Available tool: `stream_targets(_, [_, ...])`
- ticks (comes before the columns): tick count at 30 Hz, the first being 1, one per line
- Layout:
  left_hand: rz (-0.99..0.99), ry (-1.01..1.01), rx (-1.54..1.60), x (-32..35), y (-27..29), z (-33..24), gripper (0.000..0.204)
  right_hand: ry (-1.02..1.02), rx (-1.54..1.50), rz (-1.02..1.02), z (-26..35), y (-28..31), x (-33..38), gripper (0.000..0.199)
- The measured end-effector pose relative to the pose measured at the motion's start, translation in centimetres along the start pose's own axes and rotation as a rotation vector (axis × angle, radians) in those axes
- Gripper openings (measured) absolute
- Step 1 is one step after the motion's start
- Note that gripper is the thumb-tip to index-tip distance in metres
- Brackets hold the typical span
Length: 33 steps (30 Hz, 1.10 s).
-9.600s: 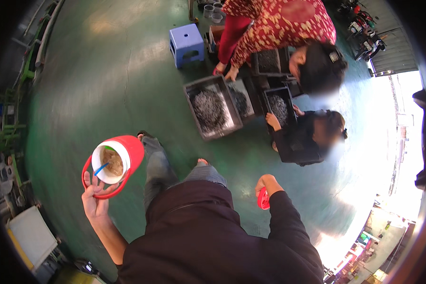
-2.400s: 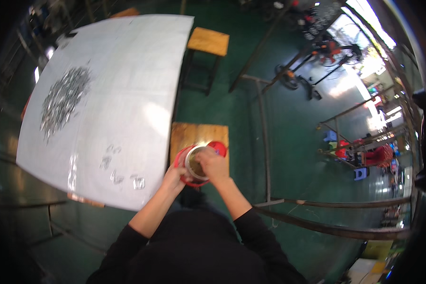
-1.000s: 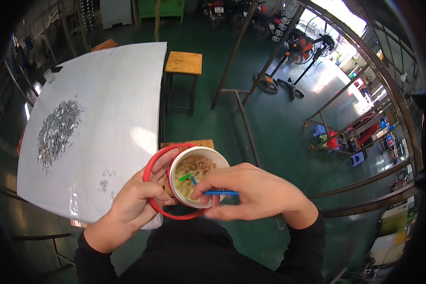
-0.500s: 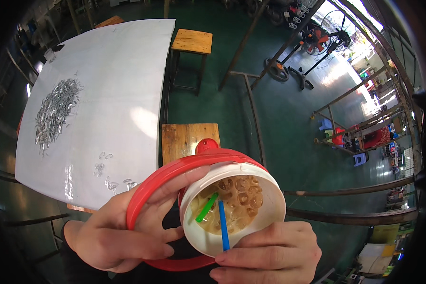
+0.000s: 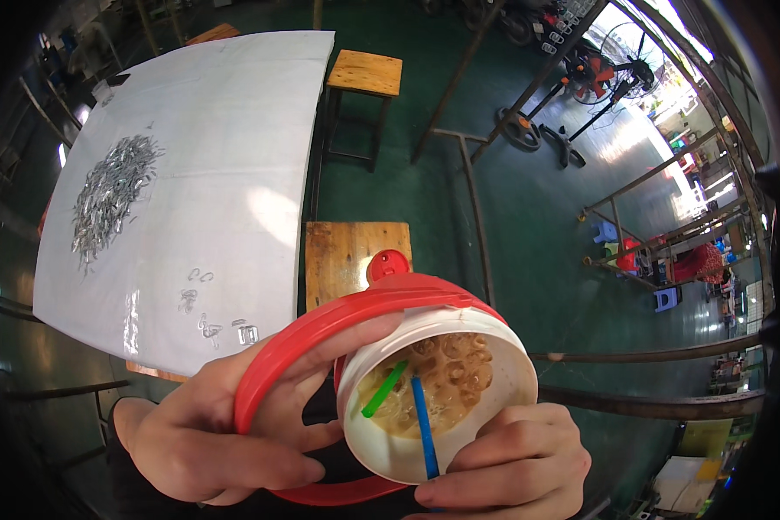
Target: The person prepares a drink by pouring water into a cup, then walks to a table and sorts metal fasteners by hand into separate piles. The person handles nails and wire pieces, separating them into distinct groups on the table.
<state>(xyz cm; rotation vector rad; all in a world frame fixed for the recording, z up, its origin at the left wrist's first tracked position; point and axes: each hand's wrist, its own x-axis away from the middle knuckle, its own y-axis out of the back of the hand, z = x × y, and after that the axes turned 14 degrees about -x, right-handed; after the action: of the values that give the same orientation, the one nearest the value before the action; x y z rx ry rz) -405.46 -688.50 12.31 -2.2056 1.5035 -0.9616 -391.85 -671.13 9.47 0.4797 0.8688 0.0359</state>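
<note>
In front of me a white mug (image 5: 513,377) with a large red handle (image 5: 273,360) is tipped so that I look down into it. It holds a light brown drink (image 5: 451,381) with several ice cubes. My left hand (image 5: 204,433) grips the mug, its fingers through the red handle. At the near rim, my right hand (image 5: 520,459) pinches the lower end of a blue straw (image 5: 425,425), whose other end leans into the drink. A short green straw (image 5: 384,390) lies in the mug to its left. A round red cap (image 5: 390,263) shows beyond the far rim.
A white-covered table (image 5: 217,191) stands at left, bearing a pile of small clear pieces (image 5: 113,195) and several loose ones near its front. Wooden stools (image 5: 364,73) stand beside it. Metal frame bars (image 5: 472,217) and a floor fan (image 5: 594,78) are at right.
The mug and both hands sit slightly lower and to the right in view, and the mug's opening appears more tilted. The right hand keeps its hold on the blue straw.
</note>
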Motion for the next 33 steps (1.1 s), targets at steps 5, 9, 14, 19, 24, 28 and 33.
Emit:
stream_targets(5, [-0.011,-0.033,-0.019,0.3,-0.1,-0.1,0.101,0.17,0.011,-0.122,-0.7,-0.4,0.3,0.022])
stream_targets(9, [-0.006,-0.061,-0.048,0.5,-0.2,-0.5,0.101,0.21,0.005,-0.141,-1.4,-1.2,0.4,0.022])
stream_targets(14, [-0.023,-0.074,-0.058,1.0,-0.1,-0.8,0.1,0.203,-0.022,-0.247,-1.4,-1.8,-0.6,0.021])
stream_targets(19, [0.028,-0.143,-0.124,1.4,0.2,-1.0,0.101,0.257,-0.047,-0.158,-2.3,-1.0,-1.0,0.021])
stream_targets(24, [0.018,-0.124,-0.078,2.3,0.4,-1.2,0.095,0.287,-0.085,-0.178,-2.6,-1.4,-1.7,0.02])
stream_targets(28, [0.015,-0.17,-0.081,3.1,0.2,-1.4,0.091,0.31,-0.136,-0.205,-2.7,-1.6,-2.6,0.018])
stream_targets(33, [-0.011,-0.199,-0.073,3.8,0.0,-1.5,0.091,0.416,-0.174,-0.144,-3.0,-0.9,-3.7,0.018])
